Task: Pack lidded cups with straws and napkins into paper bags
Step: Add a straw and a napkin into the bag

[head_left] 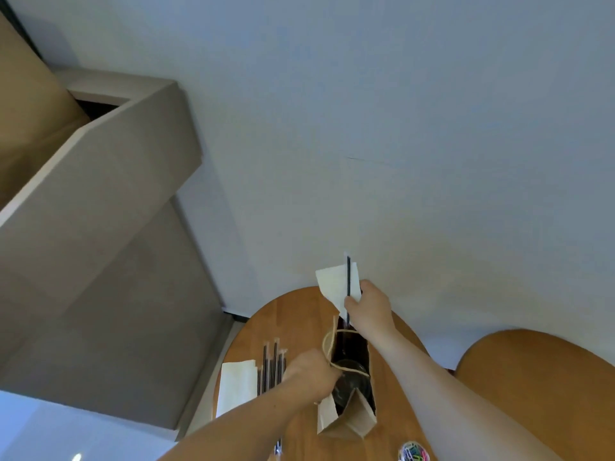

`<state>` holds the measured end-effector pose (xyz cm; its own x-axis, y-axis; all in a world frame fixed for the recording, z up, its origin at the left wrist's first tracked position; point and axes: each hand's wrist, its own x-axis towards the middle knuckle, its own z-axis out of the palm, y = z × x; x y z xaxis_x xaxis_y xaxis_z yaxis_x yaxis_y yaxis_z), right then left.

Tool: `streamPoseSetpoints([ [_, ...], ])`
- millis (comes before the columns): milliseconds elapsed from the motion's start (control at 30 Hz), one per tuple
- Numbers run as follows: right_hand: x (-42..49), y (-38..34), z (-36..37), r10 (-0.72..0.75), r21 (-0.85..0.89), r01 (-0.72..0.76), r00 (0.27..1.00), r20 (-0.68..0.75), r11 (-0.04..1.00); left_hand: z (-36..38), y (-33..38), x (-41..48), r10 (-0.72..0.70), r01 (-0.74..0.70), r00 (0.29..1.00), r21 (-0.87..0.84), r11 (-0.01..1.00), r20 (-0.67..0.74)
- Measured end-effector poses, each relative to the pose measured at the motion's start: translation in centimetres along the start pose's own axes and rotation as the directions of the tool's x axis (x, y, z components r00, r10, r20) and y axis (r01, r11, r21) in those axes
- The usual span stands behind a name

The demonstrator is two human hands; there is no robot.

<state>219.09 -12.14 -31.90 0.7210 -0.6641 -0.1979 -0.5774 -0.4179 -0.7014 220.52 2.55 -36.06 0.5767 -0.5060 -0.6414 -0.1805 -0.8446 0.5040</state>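
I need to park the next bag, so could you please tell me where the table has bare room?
The table is bare beyond the straws, left of the paper bag, and between bag and paper clips. The napkin stack crowds the left edge.

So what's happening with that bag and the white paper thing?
Someone is packing a drink to take away. Their left hand grips the paper bag by its top edge and rope handle, on the wooden table. A lidded cup already sits inside. Their right hand pinches a napkin and a straw together just above the bag's mouth, not yet dropped in. Spare straws and a napkin stack lie beside it.
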Motion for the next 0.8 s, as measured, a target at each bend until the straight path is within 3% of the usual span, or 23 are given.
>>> streamPoseSetpoints([
  [100,-1.1,0.5,0.3,0.048,-0.123,-0.032,0.991,0.127,0.992,-0.2,-0.5,0.1,-0.142,0.146,0.989,-0.140,0.979,0.043],
  [200,-2.8,1.4,0.9,0.109,-0.246,-0.054,0.970,0.218,0.968,-0.6,-0.7,0.2,-0.185,0.197,0.980,-0.343,0.919,0.069],
  [400,-4.2,3.0,3.0,0.251,-0.379,-0.147,0.938,0.241,0.914,-0.1,-1.2,0.9,-0.122,0.139,0.990,-0.312,0.940,0.074],
  [633,-2.6,4.4,6.5,0.414,-0.330,-0.325,0.876,0.248,0.886,0.0,-1.7,0.7,-0.051,0.059,0.998,-0.269,0.961,0.036],
  [800,-0.8,4.6,7.9,0.555,-0.063,-0.572,0.757,0.345,0.818,-0.2,-1.8,0.6,0.001,0.005,1.000,-0.207,0.978,0.026],
])
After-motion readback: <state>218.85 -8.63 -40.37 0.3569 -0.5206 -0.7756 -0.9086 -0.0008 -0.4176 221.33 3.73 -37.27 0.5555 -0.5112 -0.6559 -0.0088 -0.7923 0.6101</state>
